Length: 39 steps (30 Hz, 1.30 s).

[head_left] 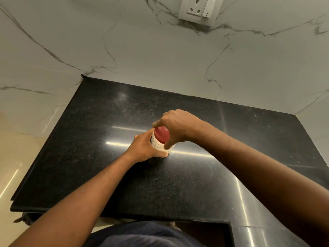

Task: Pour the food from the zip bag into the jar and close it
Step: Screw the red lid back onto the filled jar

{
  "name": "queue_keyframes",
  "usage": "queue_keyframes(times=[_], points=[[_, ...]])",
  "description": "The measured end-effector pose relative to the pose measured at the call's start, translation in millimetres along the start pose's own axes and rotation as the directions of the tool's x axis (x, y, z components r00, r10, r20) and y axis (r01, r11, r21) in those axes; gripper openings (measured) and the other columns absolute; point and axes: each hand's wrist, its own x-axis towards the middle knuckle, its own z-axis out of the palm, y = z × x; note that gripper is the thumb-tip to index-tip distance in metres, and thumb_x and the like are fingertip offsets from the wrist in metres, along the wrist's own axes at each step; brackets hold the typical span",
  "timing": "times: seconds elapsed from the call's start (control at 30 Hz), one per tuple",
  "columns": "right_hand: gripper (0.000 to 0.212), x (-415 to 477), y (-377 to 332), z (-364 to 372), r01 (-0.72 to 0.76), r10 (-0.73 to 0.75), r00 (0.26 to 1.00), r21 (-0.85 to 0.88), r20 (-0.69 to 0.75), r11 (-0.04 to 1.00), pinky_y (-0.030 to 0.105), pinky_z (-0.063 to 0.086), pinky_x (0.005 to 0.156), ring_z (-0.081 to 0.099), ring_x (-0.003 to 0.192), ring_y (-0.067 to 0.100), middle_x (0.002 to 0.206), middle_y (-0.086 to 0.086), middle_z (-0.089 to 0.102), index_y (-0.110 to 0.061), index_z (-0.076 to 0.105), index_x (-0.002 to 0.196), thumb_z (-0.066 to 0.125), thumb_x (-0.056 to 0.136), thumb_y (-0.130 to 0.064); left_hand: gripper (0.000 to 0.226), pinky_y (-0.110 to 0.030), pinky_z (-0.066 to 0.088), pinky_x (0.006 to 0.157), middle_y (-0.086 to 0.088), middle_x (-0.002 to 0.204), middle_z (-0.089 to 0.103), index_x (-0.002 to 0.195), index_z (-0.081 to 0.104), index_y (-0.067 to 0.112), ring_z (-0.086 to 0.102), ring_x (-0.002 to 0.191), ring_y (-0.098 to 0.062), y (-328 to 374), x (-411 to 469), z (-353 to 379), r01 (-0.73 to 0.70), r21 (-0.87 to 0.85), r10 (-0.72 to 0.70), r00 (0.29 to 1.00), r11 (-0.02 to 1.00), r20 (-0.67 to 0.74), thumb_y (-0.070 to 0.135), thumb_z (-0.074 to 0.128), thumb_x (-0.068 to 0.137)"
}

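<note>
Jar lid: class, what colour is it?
Red; the lid shows best in the head view, under the right hand.

Jar (160,146) upright on black counter; pale patterned wall; red lid (161,134) on.

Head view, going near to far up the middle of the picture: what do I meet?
Dark shirt → black countertop → left hand around the jar → right hand on the red lid → marble wall → wall socket.
</note>
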Motion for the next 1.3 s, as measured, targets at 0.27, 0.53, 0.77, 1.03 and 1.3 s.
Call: queue_keyframes(times=[0.27, 0.53, 0.77, 1.03, 1.3], points=[[0.082, -1, -7, 20, -0.320, 0.320, 0.942, 0.016, -0.105, 0.947, 0.027, 0.042, 0.051, 0.057, 0.058, 0.014, 0.072, 0.000, 0.066, -0.016, 0.064, 0.080, 0.042, 0.077, -0.095, 0.075, -0.053, 0.043, 0.110, 0.036, 0.099, 0.064, 0.120, 0.055, 0.054, 0.058, 0.108, -0.004, 3, -3, 0, -0.071, 0.071, 0.074, 0.997, 0.995, -0.032, 0.064, 0.090, 0.054], [0.088, -3, 12, 14, -0.027, 0.031, 0.999, 0.097, -0.043, 0.995, 0.030, 0.050, 0.075, 0.067, 0.112, 0.024, 0.132, -0.001, 0.069, -0.035, 0.051, 0.148, 0.087, 0.070, -0.056, 0.085, -0.053, 0.044, 0.115, 0.021, 0.115, 0.071, 0.122, 0.055, 0.048, 0.065, 0.119, -0.011, 5, -1, -1, 0.006, 0.023, -0.006, 1.000, 1.000, 0.014, 0.064, 0.095, 0.048], [0.064, 3, -12, 33, -0.401, 0.422, 0.884, 0.137, -0.200, 0.906, 0.027, 0.044, 0.051, 0.061, 0.062, 0.018, 0.067, -0.004, 0.062, -0.019, 0.062, 0.076, 0.061, 0.071, -0.082, 0.070, -0.039, 0.033, 0.101, 0.028, 0.098, 0.073, 0.114, 0.062, 0.049, 0.063, 0.111, -0.006, 8, 2, 2, -0.053, 0.128, 0.056, 0.998, 0.990, -0.019, 0.071, 0.086, 0.052], [0.076, -15, 10, 59, 0.108, -0.144, 0.949, -0.143, -0.279, 0.984, 0.037, 0.053, 0.061, 0.063, 0.089, 0.028, 0.127, 0.016, 0.058, -0.027, 0.034, 0.155, 0.024, 0.099, -0.076, 0.082, -0.045, 0.040, 0.107, 0.017, 0.111, 0.075, 0.123, 0.062, 0.039, 0.065, 0.114, -0.010, 2, 5, -6, -0.030, 0.156, 0.020, 0.998, 0.987, 0.062, 0.073, 0.087, 0.053], [0.052, -4, -29, 65, -0.308, 0.240, 0.860, -0.082, -0.451, 0.948, 0.023, 0.010, 0.042, 0.017, 0.040, 0.016, 0.080, 0.011, 0.058, -0.013, 0.062, 0.100, 0.036, 0.099, -0.058, 0.073, -0.045, 0.044, 0.094, 0.022, 0.086, 0.073, 0.121, 0.056, 0.048, 0.068, 0.094, -0.004, 15, -1, 11, -0.097, 0.307, 0.142, 0.982, 0.947, -0.126, 0.074, 0.080, 0.057]])
